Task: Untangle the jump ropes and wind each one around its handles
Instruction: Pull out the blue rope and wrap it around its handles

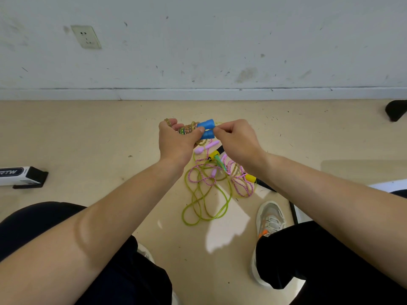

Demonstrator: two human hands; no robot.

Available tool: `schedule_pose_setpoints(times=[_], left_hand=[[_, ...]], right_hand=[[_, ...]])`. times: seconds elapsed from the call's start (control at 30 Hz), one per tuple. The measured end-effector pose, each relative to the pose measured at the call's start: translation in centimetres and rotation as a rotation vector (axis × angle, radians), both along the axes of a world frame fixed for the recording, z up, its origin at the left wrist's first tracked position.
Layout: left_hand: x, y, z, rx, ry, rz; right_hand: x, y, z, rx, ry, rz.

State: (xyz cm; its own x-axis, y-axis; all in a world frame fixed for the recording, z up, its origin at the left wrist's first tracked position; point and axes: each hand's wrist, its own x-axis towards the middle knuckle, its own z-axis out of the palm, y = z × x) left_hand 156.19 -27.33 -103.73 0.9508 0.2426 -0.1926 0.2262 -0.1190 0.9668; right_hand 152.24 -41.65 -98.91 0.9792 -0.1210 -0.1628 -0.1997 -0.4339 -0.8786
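— Where are the hands?
— Just above the middle of the frame, close together. The left hand (176, 139) grips a pair of blue handles (207, 128), with its thumb pressed on the nearer one and its fingers curled behind.
— And the rope on them?
— A speckled rope (187, 129) sits in coils round the handles, inside the left palm.
— The right hand?
— The right hand (235, 139) pinches a thin yellowish strand (218, 123) right at the wide end of the blue handles. Thumb and forefinger are pressed together and the other fingers are curled in.
— The other ropes?
— They lie in a tangle on the beige floor (88, 133), below the hands. A green rope (204, 208) loops toward lower centre and a pink rope (240, 186) twists through it on the right. A pink handle (206, 148) lies just under the left hand, and a yellow handle (250, 177) lies beside the right forearm.
— Anything around?
— A wall socket (86, 37) at upper left, a white and black box (21, 175) at the left edge, and a grey shoe (270, 219) to the lower right of the tangle.
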Motion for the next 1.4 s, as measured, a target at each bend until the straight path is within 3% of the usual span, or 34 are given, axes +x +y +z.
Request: schedule_pose_setpoints(times=[0.3,0.53,0.67,1.03,1.4], left_hand=[[0.1,-0.1,-0.9,0.079,-0.027,0.031],[0.2,-0.3,-0.5,0.098,-0.047,0.057],[0.0,-0.3,-0.4,0.22,-0.088,0.026],[-1.3,-0.6,-0.4,0.379,-0.063,-0.008],[-1.3,-0.5,-0.1,0.378,-0.001,-0.001]], right_hand=[[0.3,0.8,-1.9,-0.502,-0.133,0.095],[0.3,0.9,-0.8,-0.869,-0.135,0.211],[-0.1,1.0,-0.4,-1.021,-0.1,0.291],[-0.6,1.4,-1.0,-1.076,-0.128,0.407],[-0.7,1.3,-1.8,-1.005,-0.194,0.423]])
